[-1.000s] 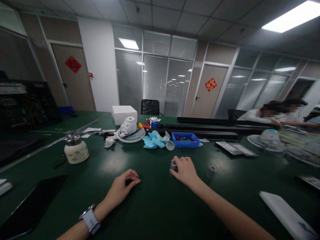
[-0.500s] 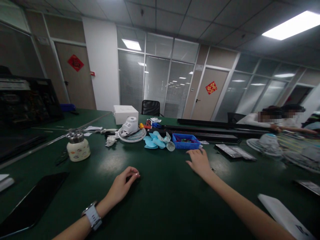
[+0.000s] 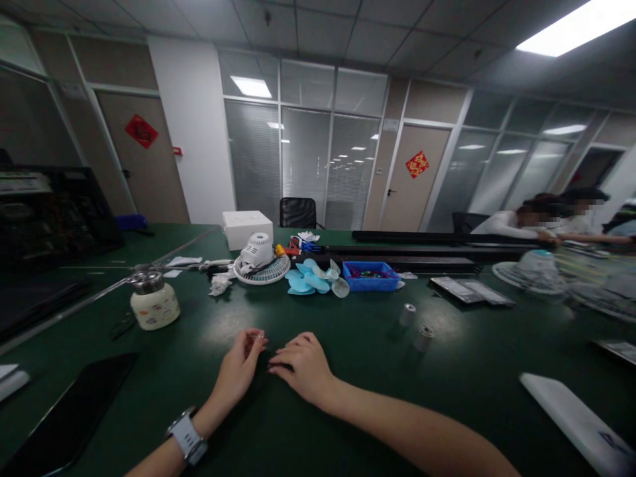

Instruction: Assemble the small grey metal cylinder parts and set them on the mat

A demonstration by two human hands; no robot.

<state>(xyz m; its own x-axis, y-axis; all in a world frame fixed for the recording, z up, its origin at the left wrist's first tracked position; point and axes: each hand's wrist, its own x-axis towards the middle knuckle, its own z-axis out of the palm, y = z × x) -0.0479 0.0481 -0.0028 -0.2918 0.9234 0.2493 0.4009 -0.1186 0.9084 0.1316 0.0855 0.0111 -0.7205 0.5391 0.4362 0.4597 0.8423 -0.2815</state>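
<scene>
My left hand [image 3: 243, 358], with a watch [image 3: 187, 435] on its wrist, is low over the green table, its fingers curled in toward the thumb. Whatever it may hold is hidden. Close beside it on the right, my right hand [image 3: 304, 366] is palm down over the tabletop, thumb and fingers slightly apart, and nothing shows in it. Two small silvery cylinders, a farther one [image 3: 408, 315] and a nearer one [image 3: 424, 338], stand upright to its right. Beyond the hands are light-blue fan blades [image 3: 313, 278] and a blue bin [image 3: 371, 277] of small coloured parts.
A white fan head with its grille [image 3: 261, 265] sits before a white box [image 3: 247, 229]. At left are a cream jar [image 3: 155, 308] and a black tablet-like slab [image 3: 69, 414]. Hard-drive-like units [image 3: 470, 291] and a white slab [image 3: 571, 417] lie right. Other people [image 3: 517, 218] are at far right.
My right hand has come back from near the blue bin to beside my left hand, uncovering the two cylinders. My left hand remains curled. The view has shifted slightly.
</scene>
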